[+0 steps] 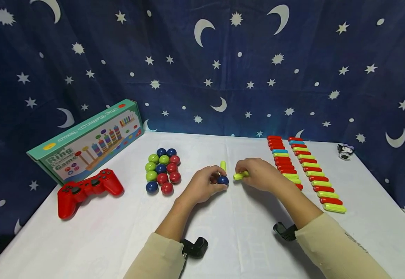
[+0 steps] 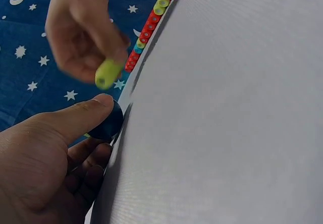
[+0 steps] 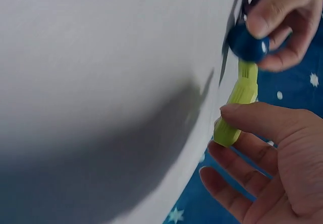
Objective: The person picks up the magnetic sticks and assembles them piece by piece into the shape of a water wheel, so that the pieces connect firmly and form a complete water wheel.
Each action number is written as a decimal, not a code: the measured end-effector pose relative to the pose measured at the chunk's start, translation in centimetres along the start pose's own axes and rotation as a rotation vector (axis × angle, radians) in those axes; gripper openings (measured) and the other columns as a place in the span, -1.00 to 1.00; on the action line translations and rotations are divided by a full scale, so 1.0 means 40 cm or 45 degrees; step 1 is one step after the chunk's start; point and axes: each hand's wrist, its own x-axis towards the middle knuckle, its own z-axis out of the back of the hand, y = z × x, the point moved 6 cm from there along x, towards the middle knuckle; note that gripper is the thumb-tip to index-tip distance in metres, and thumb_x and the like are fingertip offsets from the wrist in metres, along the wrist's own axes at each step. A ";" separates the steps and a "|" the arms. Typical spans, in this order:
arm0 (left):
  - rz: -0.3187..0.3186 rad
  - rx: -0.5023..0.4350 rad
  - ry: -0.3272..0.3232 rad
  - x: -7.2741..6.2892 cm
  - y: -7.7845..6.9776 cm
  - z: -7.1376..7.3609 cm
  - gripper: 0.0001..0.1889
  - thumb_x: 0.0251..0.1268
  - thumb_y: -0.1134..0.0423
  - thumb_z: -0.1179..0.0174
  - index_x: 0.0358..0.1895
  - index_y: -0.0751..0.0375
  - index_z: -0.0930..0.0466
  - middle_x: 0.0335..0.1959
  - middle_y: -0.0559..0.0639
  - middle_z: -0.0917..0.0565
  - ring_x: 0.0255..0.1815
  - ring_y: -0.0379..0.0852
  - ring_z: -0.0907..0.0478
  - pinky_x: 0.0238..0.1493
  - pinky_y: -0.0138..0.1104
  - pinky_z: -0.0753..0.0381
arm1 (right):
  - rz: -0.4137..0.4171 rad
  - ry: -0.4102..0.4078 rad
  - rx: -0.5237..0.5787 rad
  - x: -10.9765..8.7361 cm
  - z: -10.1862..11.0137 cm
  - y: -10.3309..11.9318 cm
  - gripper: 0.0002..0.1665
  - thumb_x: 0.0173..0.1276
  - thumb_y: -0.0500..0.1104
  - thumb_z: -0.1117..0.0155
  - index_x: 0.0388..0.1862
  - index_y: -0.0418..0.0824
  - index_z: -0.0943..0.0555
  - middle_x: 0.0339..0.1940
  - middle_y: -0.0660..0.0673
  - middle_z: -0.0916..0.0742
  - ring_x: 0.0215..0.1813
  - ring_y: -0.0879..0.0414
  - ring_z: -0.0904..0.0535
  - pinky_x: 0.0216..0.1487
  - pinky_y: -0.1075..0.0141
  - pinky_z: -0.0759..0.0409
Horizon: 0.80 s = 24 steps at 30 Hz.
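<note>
1. Holding two parts close to each other, apparently mid-assembly: blue ball (image 1: 223, 180) in the left hand (image 1: 204, 185), yellow-green rod (image 1: 240, 175) in the right hand (image 1: 258, 173), near each other but apart, over the middle of the counter (image 1: 237, 232)
2. Gripping the ball between thumb and fingers on the left; pinching the rod on the right, one end poking out toward the ball
3. Showing just beyond the ball, a second rod (image 1: 223, 166), also yellow-green; joined to the ball or merely behind it, cannot tell
4. Next, probably: keep the ball steady, line up the held rod's free end with it, press in straight
5. Lying to either side, likely as spare parts: cluster of balls (image 1: 161, 168) at left, two rows of rods (image 1: 318, 178) at right
</note>
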 end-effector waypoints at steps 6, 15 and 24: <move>-0.005 0.009 -0.015 0.000 0.000 0.000 -0.69 0.26 0.21 -0.48 0.03 0.05 -0.65 -0.20 -0.01 -0.66 -0.18 -0.14 -0.56 -0.07 -0.29 -0.59 | 0.066 -0.017 -0.045 0.035 -0.024 0.040 -0.70 0.22 -0.34 -0.48 -0.08 -0.10 -0.75 -0.12 -0.06 -0.78 -0.06 0.00 -0.63 0.25 -0.06 -0.62; 0.008 0.043 -0.038 -0.002 0.001 0.003 -0.69 0.26 0.20 -0.48 0.03 0.08 -0.65 -0.22 -0.01 -0.65 -0.20 -0.14 -0.55 -0.09 -0.31 -0.59 | 0.033 -0.099 -0.047 0.040 -0.027 0.034 -0.68 0.23 -0.33 -0.46 -0.03 -0.11 -0.75 -0.08 -0.13 -0.74 -0.01 -0.06 -0.65 0.23 -0.07 -0.64; 0.018 0.061 -0.063 -0.001 -0.004 0.001 -0.69 0.26 0.18 -0.48 0.03 0.05 -0.66 -0.18 -0.01 -0.67 -0.21 -0.15 -0.54 -0.12 -0.32 -0.59 | -0.127 -0.114 0.051 -0.040 0.024 -0.053 -0.53 0.29 -0.22 -0.46 0.19 -0.13 -0.67 0.11 -0.21 -0.73 0.14 -0.16 -0.65 0.12 -0.08 -0.70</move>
